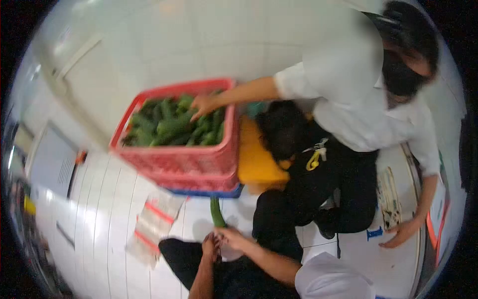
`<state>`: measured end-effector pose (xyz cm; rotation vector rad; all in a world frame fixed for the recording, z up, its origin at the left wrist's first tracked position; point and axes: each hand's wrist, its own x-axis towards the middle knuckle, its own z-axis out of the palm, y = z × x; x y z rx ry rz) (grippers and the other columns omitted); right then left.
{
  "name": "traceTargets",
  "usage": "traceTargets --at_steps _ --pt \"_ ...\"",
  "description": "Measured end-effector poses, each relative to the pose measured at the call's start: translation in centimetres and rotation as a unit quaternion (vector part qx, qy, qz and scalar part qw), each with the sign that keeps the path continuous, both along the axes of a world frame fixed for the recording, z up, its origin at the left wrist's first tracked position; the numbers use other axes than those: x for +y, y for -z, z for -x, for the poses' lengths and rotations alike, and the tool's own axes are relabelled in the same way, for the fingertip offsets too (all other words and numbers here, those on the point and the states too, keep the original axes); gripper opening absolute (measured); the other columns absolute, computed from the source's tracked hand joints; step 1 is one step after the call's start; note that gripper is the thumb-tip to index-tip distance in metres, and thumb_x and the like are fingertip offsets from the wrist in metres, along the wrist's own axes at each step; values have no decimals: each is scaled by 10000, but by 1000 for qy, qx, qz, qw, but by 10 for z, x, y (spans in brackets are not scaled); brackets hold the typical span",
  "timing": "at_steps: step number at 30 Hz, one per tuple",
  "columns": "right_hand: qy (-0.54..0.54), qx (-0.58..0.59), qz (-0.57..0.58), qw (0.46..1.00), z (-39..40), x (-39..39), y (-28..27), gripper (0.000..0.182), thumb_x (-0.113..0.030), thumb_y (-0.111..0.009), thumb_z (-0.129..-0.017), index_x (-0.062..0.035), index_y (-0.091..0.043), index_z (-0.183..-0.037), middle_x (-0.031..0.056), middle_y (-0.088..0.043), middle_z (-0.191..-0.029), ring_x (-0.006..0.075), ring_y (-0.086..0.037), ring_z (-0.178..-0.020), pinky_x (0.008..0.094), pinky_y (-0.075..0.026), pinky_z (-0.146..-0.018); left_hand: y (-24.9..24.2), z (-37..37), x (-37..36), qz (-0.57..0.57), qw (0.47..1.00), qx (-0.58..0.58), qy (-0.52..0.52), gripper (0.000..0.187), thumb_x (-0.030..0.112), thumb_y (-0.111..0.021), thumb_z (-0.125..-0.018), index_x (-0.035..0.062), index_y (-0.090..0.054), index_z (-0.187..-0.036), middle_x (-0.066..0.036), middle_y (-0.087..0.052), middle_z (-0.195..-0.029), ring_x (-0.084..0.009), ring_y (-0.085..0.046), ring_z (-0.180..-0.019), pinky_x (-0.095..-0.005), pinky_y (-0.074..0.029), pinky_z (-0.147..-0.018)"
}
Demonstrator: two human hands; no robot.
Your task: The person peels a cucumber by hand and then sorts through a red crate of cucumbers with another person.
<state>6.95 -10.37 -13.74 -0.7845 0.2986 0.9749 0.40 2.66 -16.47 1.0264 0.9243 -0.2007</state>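
A long green cucumber (216, 213) points away from me, low over the white tiled floor. My right hand (232, 238) is closed around its near end. Right beside it, my left hand (209, 247) is closed with its fingers curled. What the left fingers hold is blurred and partly hidden, so I cannot make it out. Beyond the hands, a red plastic crate (184, 158) is filled with many green cucumbers (172, 125). A co-worker's hand (203, 105) reaches in over the cucumbers.
Below the crate is a blue base (206, 191), with a yellow container (256, 157) to its right. A flattened sack with red stripes (155, 222) lies on the floor at left. The co-worker in a white shirt sits at right, other hand (404, 233) near a small blue object (374, 233).
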Motion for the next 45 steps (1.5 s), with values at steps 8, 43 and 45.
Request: traceTargets --at_steps 8,43,45 --pt "-25 -368 -14 929 -96 -24 -140 442 -72 -732 -805 -54 -524 -1195 64 -612 -1022 153 -608 -788 300 -512 -637 -6 -2 -13 -23 993 -26 110 301 254 -494 -986 67 -560 -1212 -50 -666 -971 -141 -621 -818 -276 -473 -728" --pt "57 -438 93 892 -114 -44 -110 299 -233 -779 -806 -11 -622 -931 37 -624 -738 129 -587 -510 275 -418 -393 21 6 -9 -94 984 -46 146 249 232 -534 -988 47 -619 -1132 -66 -685 -912 -142 -636 -761 -279 -495 -665" --pt "12 -410 101 907 -122 -51 -116 269 -238 -765 -820 -12 -630 -873 48 -635 -721 135 -582 -495 285 -441 -415 16 3 -12 -118 981 -39 151 244 228 -538 -983 51 -625 -1126 -61 -689 -904 -132 -635 -748 -276 -493 -659"
